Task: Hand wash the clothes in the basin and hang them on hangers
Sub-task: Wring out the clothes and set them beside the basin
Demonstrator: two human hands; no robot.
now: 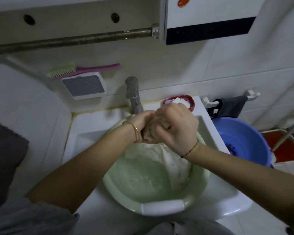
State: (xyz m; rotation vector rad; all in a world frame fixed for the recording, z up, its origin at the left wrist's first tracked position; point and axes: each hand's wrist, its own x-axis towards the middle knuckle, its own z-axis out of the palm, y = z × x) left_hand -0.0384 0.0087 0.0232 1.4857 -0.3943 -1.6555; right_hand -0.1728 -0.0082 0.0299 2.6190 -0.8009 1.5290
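A pale green basin [161, 206] sits in the white sink and holds soapy water. A wet, cream-coloured garment [173, 165] hangs from my hands down into the basin on its right side. My left hand [141, 122] and my right hand [176, 126] are pressed together above the basin's far edge, both gripping a bunched part of the garment between them. The bunched cloth shows as a darker wad between my palms. No hanger is in view.
A metal tap [133, 94] stands just behind my hands. A red soap dish [191, 102] with soap sits to its right. A blue tub [244, 141] stands right of the sink. A brush [75, 71] and a rail [71, 39] are on the wall.
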